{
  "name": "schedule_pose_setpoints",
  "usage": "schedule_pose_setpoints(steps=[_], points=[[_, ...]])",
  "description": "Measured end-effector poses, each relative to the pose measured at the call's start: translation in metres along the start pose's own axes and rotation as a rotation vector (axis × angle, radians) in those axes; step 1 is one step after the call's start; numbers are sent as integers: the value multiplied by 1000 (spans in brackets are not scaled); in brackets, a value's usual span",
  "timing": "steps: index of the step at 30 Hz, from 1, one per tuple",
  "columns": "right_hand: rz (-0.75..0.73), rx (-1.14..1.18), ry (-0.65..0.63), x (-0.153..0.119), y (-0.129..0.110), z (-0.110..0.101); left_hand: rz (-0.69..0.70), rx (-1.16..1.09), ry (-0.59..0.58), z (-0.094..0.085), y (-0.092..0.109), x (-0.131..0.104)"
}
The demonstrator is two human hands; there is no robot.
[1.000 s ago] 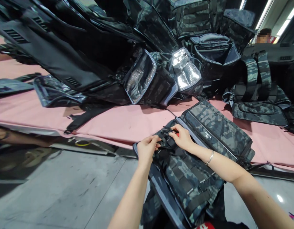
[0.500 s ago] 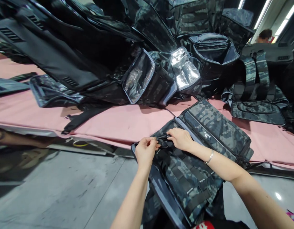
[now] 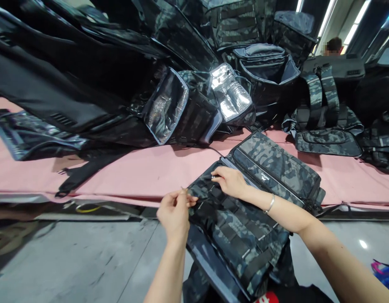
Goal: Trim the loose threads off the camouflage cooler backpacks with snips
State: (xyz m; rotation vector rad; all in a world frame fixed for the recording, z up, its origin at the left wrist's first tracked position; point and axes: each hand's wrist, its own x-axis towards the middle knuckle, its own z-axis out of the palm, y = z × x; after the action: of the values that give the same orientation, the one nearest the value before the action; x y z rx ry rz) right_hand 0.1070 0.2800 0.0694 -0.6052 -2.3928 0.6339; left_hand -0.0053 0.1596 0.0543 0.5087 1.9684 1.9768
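Observation:
A dark camouflage backpack (image 3: 241,227) lies open and slantwise over the front edge of the pink-covered table. Its flap (image 3: 273,164) with a white logo is spread out on the far side. My left hand (image 3: 174,212) is at the backpack's left edge, thumb and fingers pinched together; whatever is between them is too small to make out. Over the backpack's upper part, my right hand (image 3: 229,181) is closed with curled fingers. A small shiny bit shows at its fingertips, but its kind cannot be told. Black webbing straps (image 3: 235,244) run across the backpack's panel.
Several black and camouflage bags (image 3: 118,84) are heaped along the back of the pink table cover (image 3: 144,168). A silver-lined flap (image 3: 230,94) stands open among them. A black strap (image 3: 83,172) hangs near the front edge. Beyond the pile, a person's head (image 3: 333,45) shows.
My left hand has moved left and down, away from my right hand. The dark piece between both hands no longer shows there. The view has shifted to the right.

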Motion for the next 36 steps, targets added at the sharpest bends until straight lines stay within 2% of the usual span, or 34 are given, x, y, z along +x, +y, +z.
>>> schedule_pose_setpoints(steps=[3, 5, 7, 10, 13, 15, 17, 20, 25, 29, 32, 36], points=[[95, 241, 224, 12, 4, -31, 83, -175, 92, -5, 20, -14], [144, 380, 374, 14, 12, -59, 128, -249, 104, -10, 31, -24], [176, 468, 480, 5, 23, -88, 141, -297, 83, -16, 37, -32], [268, 472, 538, -34, 42, -122, 108, -323, 48, -24, 39, -41], [411, 419, 501, -86, 60, -138, 65, -296, 21, -27, 39, -50], [478, 376, 484, -116, 69, -140, 40, -273, -33, -25, 38, -60], [509, 309, 468, -136, 74, -139, 20, -220, -135, -20, 37, -71], [505, 205, 348, -147, 69, -134, 36, -26, -357, -13, 31, -89], [380, -134, 22, -134, 45, -118, 258, 230, -704, -13, 12, -111], [395, -359, -97, -118, 38, -109, 392, 452, -852, -19, 2, -124], [440, -305, -131, -112, 44, -110, 417, 515, -931, -18, 0, -133], [491, -89, -103, -111, 57, -113, 495, 568, -1001, -9, 2, -143]])
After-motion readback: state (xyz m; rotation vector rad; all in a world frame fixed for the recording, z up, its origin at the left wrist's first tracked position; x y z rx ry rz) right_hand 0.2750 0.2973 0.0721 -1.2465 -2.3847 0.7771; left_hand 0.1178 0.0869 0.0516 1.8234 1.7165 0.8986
